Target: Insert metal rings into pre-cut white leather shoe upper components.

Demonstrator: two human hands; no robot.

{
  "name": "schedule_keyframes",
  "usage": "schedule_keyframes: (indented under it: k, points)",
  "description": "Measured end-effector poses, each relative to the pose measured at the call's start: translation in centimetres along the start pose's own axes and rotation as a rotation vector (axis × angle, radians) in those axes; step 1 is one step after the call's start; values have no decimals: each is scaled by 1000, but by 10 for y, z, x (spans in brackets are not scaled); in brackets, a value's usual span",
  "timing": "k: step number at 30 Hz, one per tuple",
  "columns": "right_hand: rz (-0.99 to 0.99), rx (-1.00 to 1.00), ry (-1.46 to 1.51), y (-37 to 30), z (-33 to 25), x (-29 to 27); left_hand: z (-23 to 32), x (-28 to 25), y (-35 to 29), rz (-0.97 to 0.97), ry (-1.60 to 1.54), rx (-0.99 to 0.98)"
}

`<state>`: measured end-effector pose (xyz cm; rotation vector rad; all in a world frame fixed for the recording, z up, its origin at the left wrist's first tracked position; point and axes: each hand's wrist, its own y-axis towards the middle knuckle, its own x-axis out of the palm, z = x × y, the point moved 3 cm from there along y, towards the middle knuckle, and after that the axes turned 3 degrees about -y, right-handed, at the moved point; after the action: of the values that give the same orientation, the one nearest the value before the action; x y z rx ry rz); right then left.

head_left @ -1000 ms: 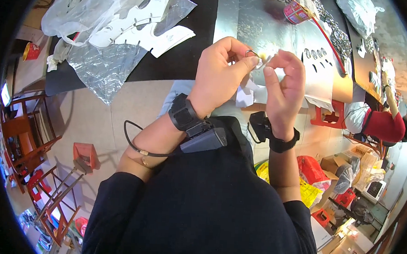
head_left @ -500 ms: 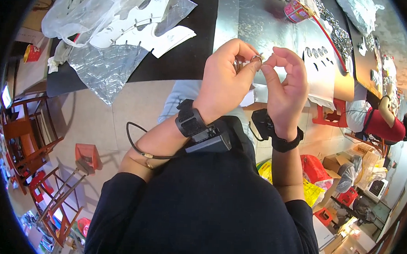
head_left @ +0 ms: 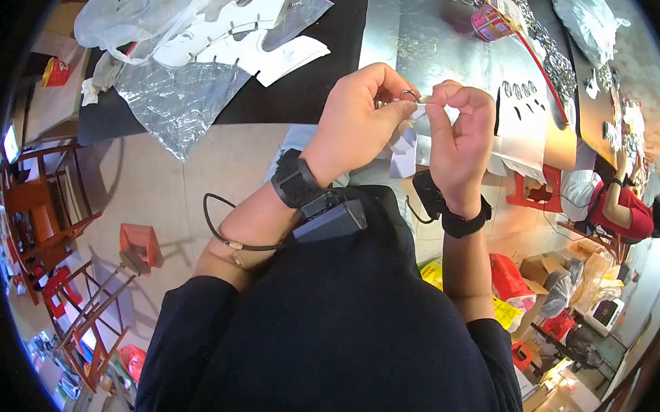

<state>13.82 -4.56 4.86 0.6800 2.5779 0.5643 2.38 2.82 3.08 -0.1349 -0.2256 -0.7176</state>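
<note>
Above the table's near edge, my left hand (head_left: 355,125) is closed in a pinch on a small shiny metal ring (head_left: 410,93). More metal shows between its fingers, too small to make out. Close against its fingertips, my right hand (head_left: 462,142) has thumb and forefinger pinched at a small white piece (head_left: 420,111), perhaps paper. White folded paper (head_left: 403,162) hangs below, between the hands; whether it joins that piece I cannot tell. Right of my hands, a white sheet (head_left: 522,134) bears several dark oval rings (head_left: 519,89) and short dark strips.
White cards (head_left: 293,58) with dark clips lie on clear plastic (head_left: 179,101) at the left. A pink cup (head_left: 491,24), a red stick (head_left: 540,75) and metal chains (head_left: 557,65) are at the far right. A person in red (head_left: 621,210) sits beyond, by a red stool (head_left: 536,191).
My right hand's fingers have closed to a pinch beside the ring. The white folded paper now shows more, below my hands. My left hand has shifted slightly left.
</note>
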Motion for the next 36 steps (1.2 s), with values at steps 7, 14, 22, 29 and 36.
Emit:
schedule_keyframes:
  k: [7, 14, 22, 29, 36]
  points:
    - [-22, -34, -225, 1, 1, 1, 2, 1, 1, 1, 112, 40]
    - [-17, -114, -317, 1, -1, 1, 2, 1, -1, 9, 205, 83]
    - [-21, -68, -267, -1, -2, 2, 2, 1, -5, 1, 178, 63]
    - [20, -85, -227, -2, -3, 1, 4, 7, -7, 43, 148, 110]
    - [18, 1, -300, -2, -8, -1, 3, 7, -10, 59, 173, 129]
